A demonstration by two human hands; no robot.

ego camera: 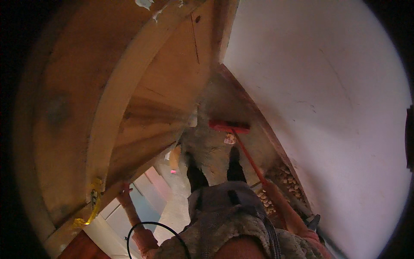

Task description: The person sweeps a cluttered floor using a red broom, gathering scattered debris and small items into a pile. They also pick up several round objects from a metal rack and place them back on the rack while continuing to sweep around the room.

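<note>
My right hand [267, 187] is closed around the red handle [248, 152] of a push broom. The broom's red head [229, 125], with dark bristles, rests on the dusty floor [212, 162] ahead of my feet. Just below the head lies a small pale and reddish container or packet [230, 138], its contents too blurred to name. My left hand [124, 189] grips the near edge of a large wooden door [152, 94] at my left. Yellow tape or ribbon [93, 204] hangs around the metal latch on that edge.
A white wall [310, 81] with a reddish-brown baseboard [258, 111] closes the right side. Several brown, rounded pieces, perhaps nuts or potatoes, form a pile [288, 181] along it. Pale and blue cabinet fronts [139, 200] stand beyond the door edge. A black cable [155, 223] loops near my left arm.
</note>
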